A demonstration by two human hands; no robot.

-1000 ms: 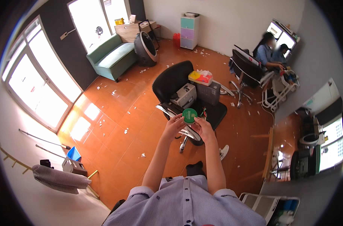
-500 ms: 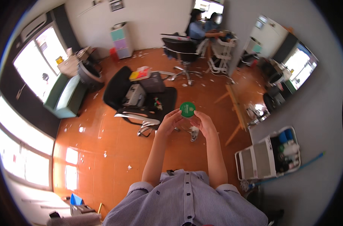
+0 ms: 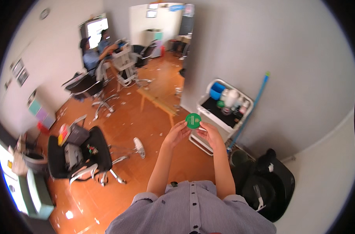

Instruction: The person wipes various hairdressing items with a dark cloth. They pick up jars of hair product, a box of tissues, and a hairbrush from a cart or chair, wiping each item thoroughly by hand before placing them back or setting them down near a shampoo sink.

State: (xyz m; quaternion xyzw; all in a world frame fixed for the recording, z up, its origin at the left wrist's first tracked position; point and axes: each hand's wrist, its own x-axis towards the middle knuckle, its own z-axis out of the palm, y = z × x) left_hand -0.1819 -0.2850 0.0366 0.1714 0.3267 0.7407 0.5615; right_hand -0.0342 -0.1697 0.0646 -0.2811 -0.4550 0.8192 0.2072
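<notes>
Both my hands hold up a round green tin (image 3: 193, 121) with pale print on its lid, in front of my chest. My left hand (image 3: 178, 133) grips its left edge with the fingertips, and my right hand (image 3: 209, 134) pinches the right edge. The lid faces me; the underside of the tin cannot be seen. Beyond my right hand stands a white trolley (image 3: 213, 132), its top tray filled with a blue container (image 3: 216, 90), white bottles (image 3: 232, 96) and several small jars.
A black salon chair (image 3: 101, 146) at the left carries boxes. A wooden bench-like frame (image 3: 158, 104) leads toward the wall mirror. On the right are a black wash basin (image 3: 277, 191) and a blue pole (image 3: 259, 95). A person (image 3: 89, 56) sits at the back left. White scraps litter the floor.
My view has swung to the right, so the trolley now lies just past my hands and the salon chair has shifted left. The tin stays between both hands.
</notes>
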